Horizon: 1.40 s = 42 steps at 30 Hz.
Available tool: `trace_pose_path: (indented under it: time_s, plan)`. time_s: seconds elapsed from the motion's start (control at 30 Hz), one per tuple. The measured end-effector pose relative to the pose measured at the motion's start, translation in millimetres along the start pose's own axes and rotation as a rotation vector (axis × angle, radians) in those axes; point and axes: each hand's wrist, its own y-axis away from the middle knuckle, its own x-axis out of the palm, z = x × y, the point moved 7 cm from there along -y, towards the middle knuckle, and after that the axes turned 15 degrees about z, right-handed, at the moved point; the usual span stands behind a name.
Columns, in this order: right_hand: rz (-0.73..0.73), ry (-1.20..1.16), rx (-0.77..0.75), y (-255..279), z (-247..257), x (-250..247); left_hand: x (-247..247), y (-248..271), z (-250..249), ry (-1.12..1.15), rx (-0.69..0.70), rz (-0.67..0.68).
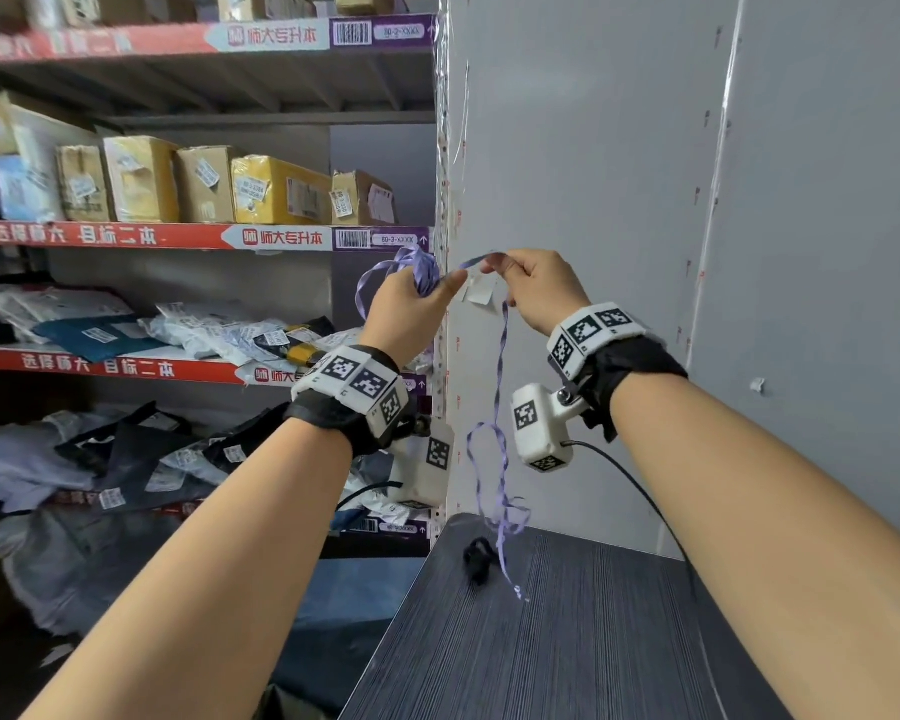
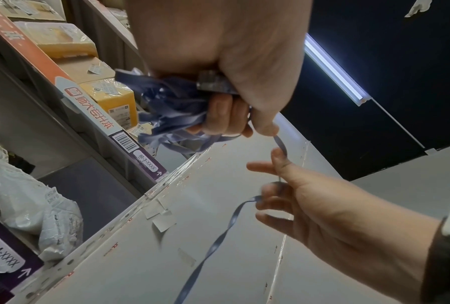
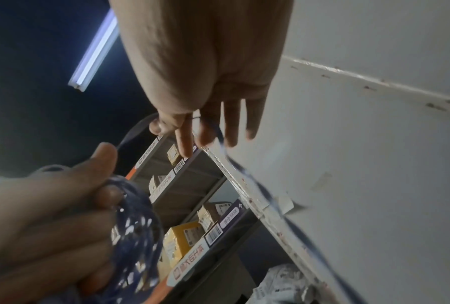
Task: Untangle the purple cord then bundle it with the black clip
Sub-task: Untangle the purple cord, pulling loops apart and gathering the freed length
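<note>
My left hand is raised at chest height and grips a wad of looped purple cord; the left wrist view shows the flat purple loops bunched under its curled fingers. A short span of cord runs to my right hand, which pinches it between thumb and finger. From there the cord's loose tail hangs down in twists to the table. The black clip lies on the dark striped table beside the tail's end, untouched.
Metal shelves with cardboard boxes and mail bags fill the left side. A grey wall panel stands straight ahead behind the table. A black cable trails from the right wrist camera over the table.
</note>
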Motion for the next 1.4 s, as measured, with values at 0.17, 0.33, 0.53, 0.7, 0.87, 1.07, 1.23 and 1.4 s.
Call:
trace_pose_path:
  time_s: [0.17, 0.33, 0.53, 0.7, 0.87, 1.07, 1.23, 1.4]
  plan:
    - [0.053, -0.19, 0.092, 2.6, -20.2, 19.8, 13.7, -2.0, 1.7, 0.011, -0.021, 0.054]
    - [0.062, -0.044, 0.039, 13.8, -32.5, 31.5, 34.1, 14.1, 17.3, 0.093, -0.078, 0.251]
    - [-0.093, 0.405, -0.094, 33.4, -27.9, 28.2, 48.9, 32.8, 54.3, 0.288, -0.132, 0.426]
    - [-0.219, 0.47, -0.317, 50.0, -14.7, 38.5, 75.5, 45.7, 70.3, 0.647, -0.267, 0.503]
    - [0.059, 0.48, -0.129, 34.2, -36.1, 67.7, 103.8, 67.1, 72.0, 0.569, -0.33, 0.68]
    - [0.419, 0.222, 0.038, 74.8, -97.8, 115.6, 95.5, 75.6, 86.1, 0.776, -0.334, 0.573]
    - [0.523, 0.14, 0.182, 114.0, -127.5, 152.6, 91.7, 74.3, 102.4, 0.817, -0.343, 0.432]
    - [0.752, 0.373, 0.225, 136.9, -140.5, 196.2, 93.0, 74.9, 125.3, 0.771, -0.314, 0.223]
